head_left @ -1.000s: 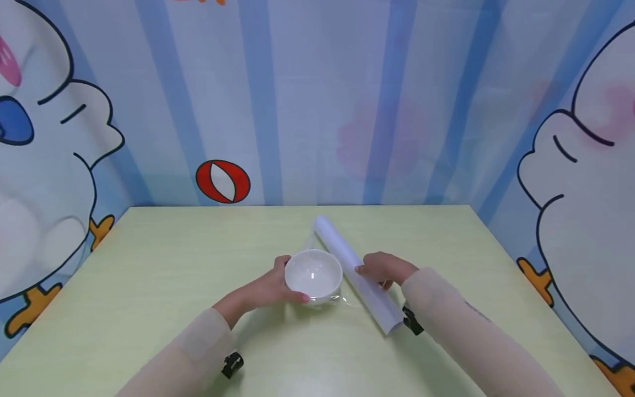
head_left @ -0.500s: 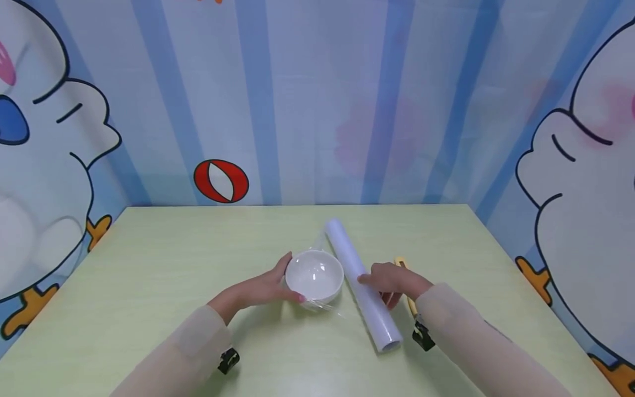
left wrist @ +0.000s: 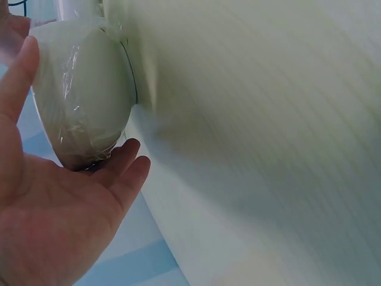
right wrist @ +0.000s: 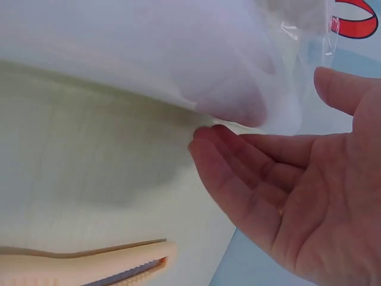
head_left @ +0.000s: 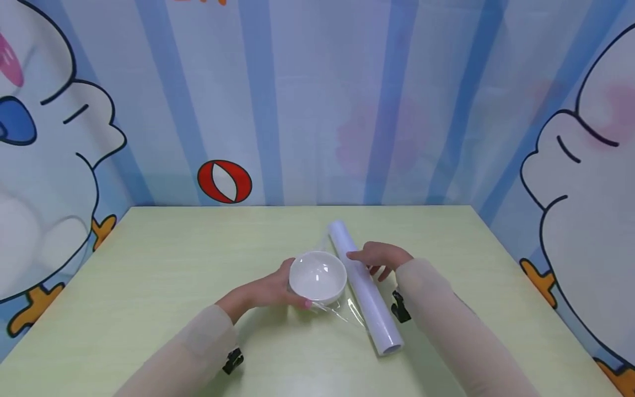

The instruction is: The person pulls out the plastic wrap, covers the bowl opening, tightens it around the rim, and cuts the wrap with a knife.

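Standing out at the left, a white cartoon figure [head_left: 54,187] is showing on the striped cloth [head_left: 317,99], and a red-and-white ball [head_left: 225,182] is showing behind the table [head_left: 198,242]. The left hand [head_left: 268,289] is gripping the white bowl [head_left: 318,277], with its thumb lying at the near side. The bowl is being held near the middle, its mouth facing upward; whether its base is touching the table, I cannot tell. Clear film [head_left: 354,310] is clinging to the bowl's outside and is reaching toward the white roll [head_left: 372,306]. This roll is lying slantwise, just to the right of the bowl. The right hand [head_left: 383,258] is touching the roll with relaxed fingers, its thumb standing apart from them. In the right wrist view, a pale orange cutter [right wrist: 89,263] is lying on the table, apart from the roll.
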`<state>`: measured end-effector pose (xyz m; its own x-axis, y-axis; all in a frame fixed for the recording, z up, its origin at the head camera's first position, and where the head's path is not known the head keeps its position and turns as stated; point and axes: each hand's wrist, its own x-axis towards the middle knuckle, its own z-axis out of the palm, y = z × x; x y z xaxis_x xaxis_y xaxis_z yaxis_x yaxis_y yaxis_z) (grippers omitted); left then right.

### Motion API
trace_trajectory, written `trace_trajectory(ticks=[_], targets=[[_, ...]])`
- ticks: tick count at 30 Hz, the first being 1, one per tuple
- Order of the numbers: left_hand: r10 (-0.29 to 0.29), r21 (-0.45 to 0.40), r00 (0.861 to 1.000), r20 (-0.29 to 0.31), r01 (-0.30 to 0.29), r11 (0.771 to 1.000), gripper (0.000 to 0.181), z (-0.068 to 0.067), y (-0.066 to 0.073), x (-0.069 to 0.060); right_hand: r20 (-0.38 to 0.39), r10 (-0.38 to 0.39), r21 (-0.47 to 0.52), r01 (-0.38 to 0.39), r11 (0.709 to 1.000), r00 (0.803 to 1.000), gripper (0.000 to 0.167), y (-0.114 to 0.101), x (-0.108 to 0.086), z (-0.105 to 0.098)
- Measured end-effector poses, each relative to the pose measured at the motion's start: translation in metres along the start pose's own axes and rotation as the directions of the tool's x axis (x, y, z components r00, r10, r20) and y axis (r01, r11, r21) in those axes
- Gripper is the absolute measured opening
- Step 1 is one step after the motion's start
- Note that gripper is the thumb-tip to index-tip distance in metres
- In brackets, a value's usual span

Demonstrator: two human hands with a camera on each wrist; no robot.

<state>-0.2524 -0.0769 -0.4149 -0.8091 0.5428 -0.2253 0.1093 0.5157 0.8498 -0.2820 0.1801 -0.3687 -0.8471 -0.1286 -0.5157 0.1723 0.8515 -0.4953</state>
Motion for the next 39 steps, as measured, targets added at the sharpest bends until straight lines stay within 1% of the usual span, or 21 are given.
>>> trace_trajectory(ticks=[2,7,10,14,18,21,26,30,33,36,39], targets=[[-0.007,0.011,1.0,0.004,0.007,1.0,0.102,0.0,0.0,0.0,0.003,0.003,0.009,-0.003,1.0,1.0,0.046,-0.001,0.002,-0.002],[-0.036,0.033,0.999,0.003,0.036,0.999,0.102,-0.002,-0.001,0.001,-0.009,-0.012,0.028,0.012,1.0,1.0,0.032,0.001,0.005,0.0],[-0.042,0.027,0.999,0.013,0.042,0.999,0.102,-0.003,-0.001,0.001,-0.021,-0.019,0.045,0.02,0.999,1.0,0.029,0.005,0.003,0.001],[-0.041,0.037,0.999,0.034,0.04,0.999,0.102,-0.005,-0.002,0.001,-0.026,-0.029,0.054,0.03,0.998,0.999,0.029,0.012,-0.001,0.001],[-0.037,0.058,0.997,0.063,0.033,0.998,0.1,-0.009,-0.004,0.002,-0.033,-0.003,0.051,0.005,0.999,0.999,0.031,0.016,-0.003,0.004],[-0.036,0.052,0.996,0.083,0.031,0.998,0.098,-0.01,-0.005,0.002,-0.051,0.026,0.056,-0.024,0.998,0.998,0.034,0.018,-0.004,0.007],[-0.029,0.03,0.994,0.101,0.026,0.999,0.097,-0.012,-0.005,0.002,-0.107,0.049,0.078,-0.041,0.996,0.993,0.035,0.022,-0.006,0.014],[-0.016,0.025,0.994,0.107,0.013,1.0,0.096,-0.012,-0.006,0.001,-0.163,0.044,0.089,-0.029,0.996,0.986,0.034,0.025,-0.008,0.018],[-0.011,0.035,0.993,0.116,0.007,0.999,0.096,-0.012,-0.007,0.002,-0.188,0.043,0.097,-0.026,0.995,0.981,0.034,0.027,-0.011,0.021],[-0.002,0.038,0.991,0.131,-0.004,0.999,0.095,-0.013,-0.008,0.003,-0.193,0.043,0.098,-0.024,0.995,0.98,0.036,0.03,-0.014,0.023],[0.007,0.031,0.989,0.145,-0.012,0.999,0.093,-0.015,-0.008,0.003,-0.181,0.038,0.112,-0.018,0.994,0.983,0.038,0.033,-0.016,0.024]])
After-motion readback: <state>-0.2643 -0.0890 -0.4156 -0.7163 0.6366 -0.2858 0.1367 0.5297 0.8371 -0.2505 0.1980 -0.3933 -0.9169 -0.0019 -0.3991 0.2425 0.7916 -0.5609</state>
